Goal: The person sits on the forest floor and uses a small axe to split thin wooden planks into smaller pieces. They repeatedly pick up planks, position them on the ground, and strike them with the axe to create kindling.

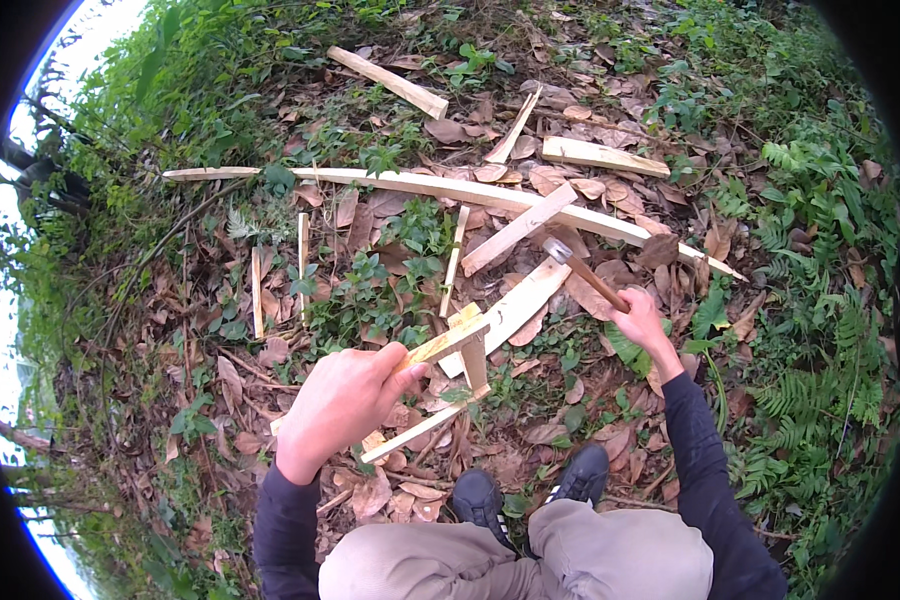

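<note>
My left hand [345,405] is closed round the near end of a small wooden frame [448,344] of pale strips. A short upright block joins the frame's upper strip to a lower strip near the leaves. My right hand [642,322] grips the wooden handle of a hammer [598,286], whose metal head points up and left, apart from the frame. Behind the frame, a wide pale board [522,306] lies on the ground, partly hidden by it. A short plank [518,230] slants beyond the hammer head.
A long thin wooden strip [410,182] crosses the leaf-covered ground ahead. Farther off lie a plank [388,82], a split piece [516,128] and another plank [606,156]. Thin sticks [303,262] stand or lie on the left. Ferns [820,400] grow at the right; my shoes [582,474] are close below.
</note>
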Demonstrator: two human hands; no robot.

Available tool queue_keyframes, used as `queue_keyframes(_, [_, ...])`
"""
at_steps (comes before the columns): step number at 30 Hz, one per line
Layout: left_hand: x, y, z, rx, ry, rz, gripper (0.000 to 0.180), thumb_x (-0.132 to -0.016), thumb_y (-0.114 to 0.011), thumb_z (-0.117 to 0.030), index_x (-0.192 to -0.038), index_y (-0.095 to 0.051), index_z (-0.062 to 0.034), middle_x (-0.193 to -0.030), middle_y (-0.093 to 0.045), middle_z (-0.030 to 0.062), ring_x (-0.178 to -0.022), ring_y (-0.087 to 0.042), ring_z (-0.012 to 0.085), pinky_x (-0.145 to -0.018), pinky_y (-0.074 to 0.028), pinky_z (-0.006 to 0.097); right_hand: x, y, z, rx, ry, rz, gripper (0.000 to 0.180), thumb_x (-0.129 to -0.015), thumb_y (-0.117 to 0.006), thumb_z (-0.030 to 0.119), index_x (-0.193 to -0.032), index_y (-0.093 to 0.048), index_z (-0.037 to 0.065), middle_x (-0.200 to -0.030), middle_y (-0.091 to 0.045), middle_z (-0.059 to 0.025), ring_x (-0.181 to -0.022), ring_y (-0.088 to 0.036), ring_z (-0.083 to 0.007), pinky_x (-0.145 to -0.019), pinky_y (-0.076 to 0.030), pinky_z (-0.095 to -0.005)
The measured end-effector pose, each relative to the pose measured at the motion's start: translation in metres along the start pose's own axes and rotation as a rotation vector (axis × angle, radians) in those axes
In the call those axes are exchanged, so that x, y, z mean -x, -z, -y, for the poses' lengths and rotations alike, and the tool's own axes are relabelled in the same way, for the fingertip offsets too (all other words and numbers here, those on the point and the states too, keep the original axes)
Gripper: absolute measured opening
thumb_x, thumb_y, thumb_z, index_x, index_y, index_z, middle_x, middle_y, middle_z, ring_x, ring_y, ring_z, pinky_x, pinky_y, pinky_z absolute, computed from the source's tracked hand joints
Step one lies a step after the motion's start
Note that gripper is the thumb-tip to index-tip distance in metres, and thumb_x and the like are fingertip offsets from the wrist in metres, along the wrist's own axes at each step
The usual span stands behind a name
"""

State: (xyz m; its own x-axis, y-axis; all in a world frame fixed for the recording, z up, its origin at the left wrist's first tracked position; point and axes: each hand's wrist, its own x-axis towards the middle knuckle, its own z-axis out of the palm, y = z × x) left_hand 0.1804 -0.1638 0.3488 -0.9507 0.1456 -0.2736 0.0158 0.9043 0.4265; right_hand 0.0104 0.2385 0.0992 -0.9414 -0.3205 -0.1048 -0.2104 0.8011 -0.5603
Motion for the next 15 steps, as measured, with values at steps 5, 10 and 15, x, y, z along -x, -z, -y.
queue_keyframes(5, [-0.024,-0.009,0.005,0.133,-0.048,-0.039,0.033,-0.101,-0.058,-0.026,-0.082,-0.052,-0.0009,-0.061,-0.051,0.0209,-0.061,-0.055,0.0425,-0.055,-0.039,0.048,0.050,-0.010,0.039,-0.582,-0.222,0.046,0.031,-0.094,-0.072,0.028,-0.079,-0.063,0.003,-0.061,-0.042,0.0080,-0.060,-0.038,-0.0039,-0.053,-0.032,-0.0271])
queue_keyframes(10, [-0.031,-0.010,-0.008,0.096,-0.034,-0.115,0.030,-0.102,-0.056,-0.027,-0.087,-0.055,-0.0013,-0.067,-0.058,0.0196,-0.068,-0.060,0.0411,-0.061,-0.045,0.048,0.076,-0.013,0.084,-1.028,-0.329,0.006,0.041,-0.099,-0.069,0.028,-0.066,-0.050,0.011,-0.053,-0.044,0.0085,-0.041,-0.037,-0.0015,-0.038,-0.027,-0.0241])
queue_keyframes(15, [-0.018,-0.019,-0.026,0.278,0.001,-0.123,0.022,-0.105,-0.051,-0.021,-0.105,-0.053,0.0001,-0.081,-0.062,0.0202,-0.079,-0.063,0.0408,-0.071,-0.047,0.047,0.091,-0.012,0.077,-1.087,-0.365,-0.082,0.040,-0.099,-0.068,0.028,-0.067,-0.051,0.011,-0.052,-0.043,0.0079,-0.040,-0.038,-0.0025,-0.038,-0.027,-0.0245])
